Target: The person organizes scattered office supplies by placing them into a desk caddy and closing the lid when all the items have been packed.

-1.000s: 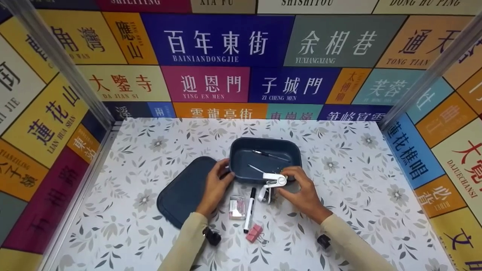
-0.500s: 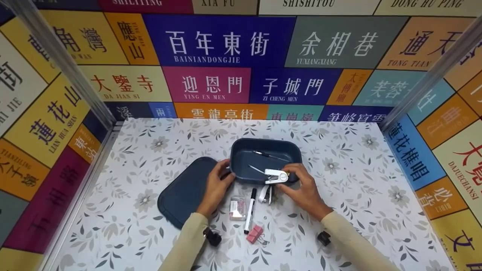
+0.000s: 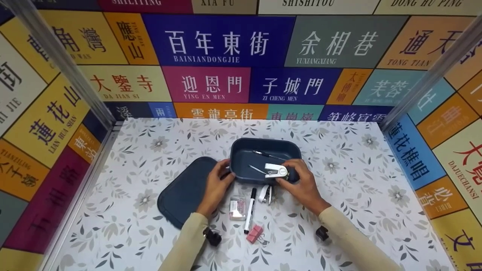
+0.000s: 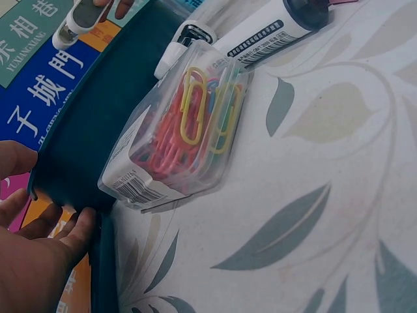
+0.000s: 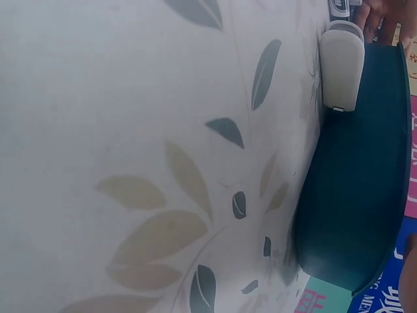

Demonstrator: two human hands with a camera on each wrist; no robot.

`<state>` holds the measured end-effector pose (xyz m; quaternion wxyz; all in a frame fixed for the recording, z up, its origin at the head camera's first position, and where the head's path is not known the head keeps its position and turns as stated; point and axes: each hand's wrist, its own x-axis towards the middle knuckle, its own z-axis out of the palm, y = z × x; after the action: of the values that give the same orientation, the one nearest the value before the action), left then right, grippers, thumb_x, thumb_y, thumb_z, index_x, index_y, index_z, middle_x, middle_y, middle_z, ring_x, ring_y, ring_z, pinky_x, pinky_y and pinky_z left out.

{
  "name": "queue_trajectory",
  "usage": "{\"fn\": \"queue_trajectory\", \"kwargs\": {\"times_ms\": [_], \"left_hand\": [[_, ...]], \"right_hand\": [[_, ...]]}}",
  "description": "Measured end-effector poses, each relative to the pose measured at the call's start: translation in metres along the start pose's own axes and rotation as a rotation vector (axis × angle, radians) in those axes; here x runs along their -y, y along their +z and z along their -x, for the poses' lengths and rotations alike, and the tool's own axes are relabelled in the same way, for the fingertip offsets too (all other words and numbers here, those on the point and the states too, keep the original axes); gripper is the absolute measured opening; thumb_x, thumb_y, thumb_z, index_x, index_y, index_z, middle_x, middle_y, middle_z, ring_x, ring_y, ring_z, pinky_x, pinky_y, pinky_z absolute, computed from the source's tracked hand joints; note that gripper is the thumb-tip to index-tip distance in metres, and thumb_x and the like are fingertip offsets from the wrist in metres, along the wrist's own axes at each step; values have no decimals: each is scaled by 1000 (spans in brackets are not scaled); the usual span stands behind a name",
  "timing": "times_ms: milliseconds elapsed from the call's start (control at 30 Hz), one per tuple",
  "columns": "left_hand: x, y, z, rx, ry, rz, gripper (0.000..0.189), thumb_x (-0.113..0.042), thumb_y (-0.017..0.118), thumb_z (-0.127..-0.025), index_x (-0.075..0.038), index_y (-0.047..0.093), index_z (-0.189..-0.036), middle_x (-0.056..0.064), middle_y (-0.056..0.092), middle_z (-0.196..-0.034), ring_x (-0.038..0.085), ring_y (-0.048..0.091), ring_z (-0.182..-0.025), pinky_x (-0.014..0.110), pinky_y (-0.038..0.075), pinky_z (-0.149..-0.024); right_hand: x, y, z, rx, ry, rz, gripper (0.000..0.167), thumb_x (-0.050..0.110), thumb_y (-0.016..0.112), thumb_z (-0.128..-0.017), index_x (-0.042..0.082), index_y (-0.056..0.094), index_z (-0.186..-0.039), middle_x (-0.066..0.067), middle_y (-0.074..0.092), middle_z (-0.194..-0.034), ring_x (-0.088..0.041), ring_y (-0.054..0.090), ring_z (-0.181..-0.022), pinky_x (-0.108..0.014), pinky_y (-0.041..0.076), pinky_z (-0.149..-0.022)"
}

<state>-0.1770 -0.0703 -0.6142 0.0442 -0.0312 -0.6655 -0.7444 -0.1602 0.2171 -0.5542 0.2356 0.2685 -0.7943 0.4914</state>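
My left hand [image 3: 218, 184] holds the left front corner of a dark blue open box [image 3: 237, 145], fingers and thumb at its wall in the left wrist view. Over the box's front right part, my right hand [image 3: 305, 186] pinches a small white tool [image 3: 276, 170] with two arms and a round end. Inside the box lie a black pen [image 3: 263, 153] and a thin pale stick [image 3: 257, 169]. A white stapler [image 3: 266, 194] stands on the table before the box; the right wrist view shows its white back [image 5: 343, 68] against the box wall.
The dark blue lid [image 3: 184, 192] lies left of the box, partly under my left arm. Nearby on the table are a clear case of paper clips [image 4: 186, 124], a white marker [image 3: 249, 214] with a black cap and pink binder clips [image 3: 255, 233]. Printed walls surround the table.
My right hand has moved the white tool up and away from me, from the box's front edge to over its inside. My left hand has stayed at the box's corner.
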Motion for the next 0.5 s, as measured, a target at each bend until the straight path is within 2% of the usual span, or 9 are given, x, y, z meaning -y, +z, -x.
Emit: {"fn": "queue_trajectory", "kwargs": {"times_ms": [300,500], "left_hand": [[-1,-1,1,6,-2,-40,52,9,68,-100,10,56,-151,34,58,-150,50,59,-141,57,47,-119],[-1,-2,1,22,-13,-46,53,7,67,-102,8,54,-154,32,56,-154,48,57,-144,55,47,-119]], "right_hand": [[-3,3,-6,-18,69,-14,48,-20,91,-75,-12,69,-116,-34,66,-121,-45,61,-121,-19,38,-117],[-5,4,-7,-16,102,-9,47,-20,90,-76,-12,68,-118,-33,65,-123,-46,61,-123,-17,37,-116]]}}
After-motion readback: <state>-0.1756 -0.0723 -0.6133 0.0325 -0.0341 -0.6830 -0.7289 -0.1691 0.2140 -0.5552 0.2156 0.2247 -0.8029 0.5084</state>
